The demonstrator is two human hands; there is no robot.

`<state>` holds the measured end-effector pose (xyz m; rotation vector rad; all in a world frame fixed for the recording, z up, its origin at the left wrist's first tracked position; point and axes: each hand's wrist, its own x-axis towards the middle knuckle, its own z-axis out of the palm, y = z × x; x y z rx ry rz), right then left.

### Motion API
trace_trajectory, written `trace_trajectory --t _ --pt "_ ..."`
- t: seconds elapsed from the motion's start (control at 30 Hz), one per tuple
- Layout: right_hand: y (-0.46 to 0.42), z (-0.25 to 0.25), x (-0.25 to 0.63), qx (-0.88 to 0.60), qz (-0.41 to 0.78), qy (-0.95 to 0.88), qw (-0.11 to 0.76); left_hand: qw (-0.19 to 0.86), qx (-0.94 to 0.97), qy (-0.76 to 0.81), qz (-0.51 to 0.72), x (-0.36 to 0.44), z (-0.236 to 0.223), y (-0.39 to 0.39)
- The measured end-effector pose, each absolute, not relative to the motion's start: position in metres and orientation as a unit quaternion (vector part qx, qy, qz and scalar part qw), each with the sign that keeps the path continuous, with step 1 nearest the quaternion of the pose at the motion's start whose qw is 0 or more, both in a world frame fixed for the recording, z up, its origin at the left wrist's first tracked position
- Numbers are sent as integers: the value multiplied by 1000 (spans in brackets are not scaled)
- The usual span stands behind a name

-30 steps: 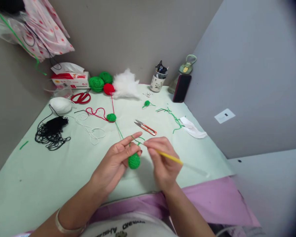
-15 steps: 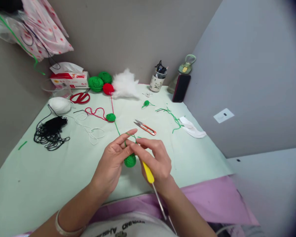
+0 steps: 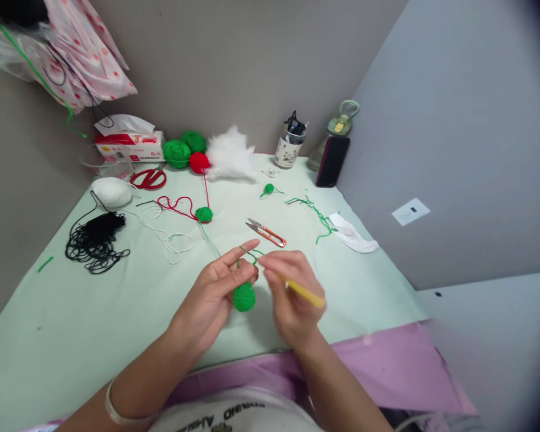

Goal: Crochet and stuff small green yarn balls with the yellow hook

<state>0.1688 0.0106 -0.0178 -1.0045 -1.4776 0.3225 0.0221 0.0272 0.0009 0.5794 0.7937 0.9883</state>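
My left hand (image 3: pixel 216 297) pinches a small round green crochet piece (image 3: pixel 243 297) over the pale green table (image 3: pixel 117 312), with its forefinger stretched out and green yarn (image 3: pixel 247 255) looped over it. My right hand (image 3: pixel 290 294) is closed on a yellow-handled crochet hook (image 3: pixel 303 292), whose tip points left at the piece. The yarn runs back to a small green ball (image 3: pixel 203 213) farther up the table.
Orange thread snips (image 3: pixel 266 232) lie just beyond my hands. Black yarn (image 3: pixel 96 240), white yarn (image 3: pixel 111 192), red scissors (image 3: pixel 148 178), a tissue box (image 3: pixel 128 146), green and red yarn balls (image 3: pixel 184 150), white stuffing (image 3: pixel 229 156), a cup (image 3: pixel 288 147), a phone (image 3: pixel 332 161) and a bottle (image 3: pixel 339 123) stand farther back.
My right hand swung the hook handle from pointing down at my body back out to the right. The green piece shifted slightly right in my left hand.
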Motion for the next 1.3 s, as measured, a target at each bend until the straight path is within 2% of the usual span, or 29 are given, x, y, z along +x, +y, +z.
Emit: trace_trajectory --t 0.1,0.17,0.37,0.5,0.57,0.63,0.7,0.83,1.0,1.23,1.3 --pt "16 -13 175 -406 316 -528 676 761 274 367 460 17 4 31" --pt "18 -10 175 -378 396 -492 677 736 311 378 468 17 5 31" --pt "24 3 170 -369 383 -609 589 691 368 376 496 18 8 29" --pt "48 6 193 -381 340 -743 432 690 353 393 495 -6 15 42" --pt "65 -1 206 -470 224 -797 306 697 318 383 517 -24 18 48" --pt "81 -13 214 -569 82 -811 109 698 280 348 560 -40 20 53" --pt "93 -26 218 -588 57 -805 65 701 259 317 583 -52 20 55" --pt "108 -43 216 -586 49 -807 54 703 239 270 614 -64 21 55" --pt "120 -42 218 -595 83 -794 94 721 229 242 607 -65 20 55" --pt "113 -10 205 -511 223 -809 185 738 266 230 576 -62 3 64" --pt "107 -1 194 -447 315 -803 235 746 274 219 566 -61 -2 66"
